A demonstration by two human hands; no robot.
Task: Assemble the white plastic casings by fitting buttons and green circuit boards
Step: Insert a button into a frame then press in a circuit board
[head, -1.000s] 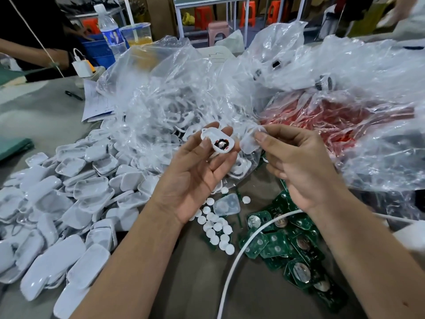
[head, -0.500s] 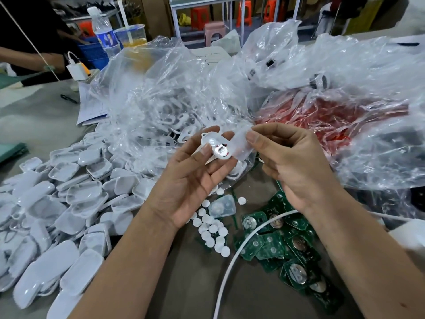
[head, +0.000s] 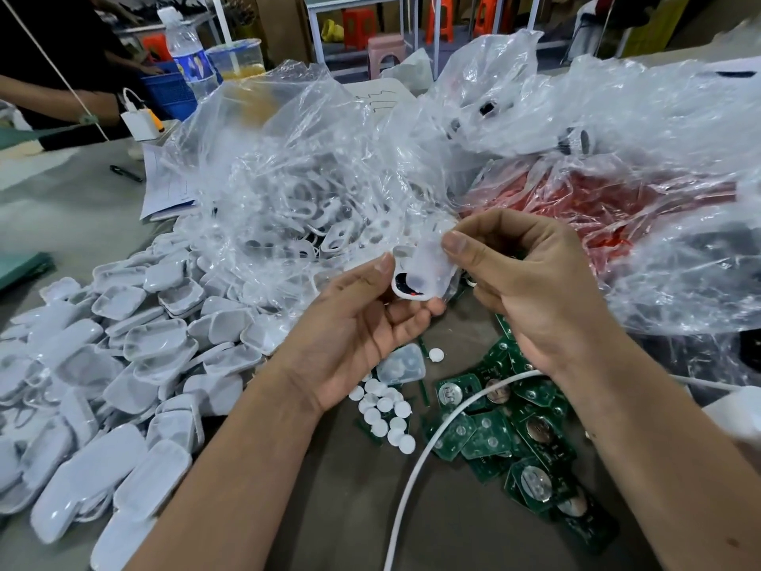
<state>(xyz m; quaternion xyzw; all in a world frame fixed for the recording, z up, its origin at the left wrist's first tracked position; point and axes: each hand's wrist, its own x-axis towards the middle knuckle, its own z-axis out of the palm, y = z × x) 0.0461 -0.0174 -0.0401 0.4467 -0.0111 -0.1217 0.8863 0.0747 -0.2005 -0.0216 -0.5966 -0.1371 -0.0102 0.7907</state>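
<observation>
The casing shells heaped on the grey table are plain white, as are the small round buttons and the cable. The circuit boards are dark green with silver discs. One clear bag shows white parts, another bag shows red. The stools are orange, the crate blue.

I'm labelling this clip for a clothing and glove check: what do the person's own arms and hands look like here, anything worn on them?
Both forearms are bare right up to the frame edge: no sleeves show. The left hand and right hand wear no gloves, and no rings, watch or wristband are visible. The fingernails are short and unpainted. A white cable runs near the right wrist; whether it is attached to the person cannot be told.
</observation>
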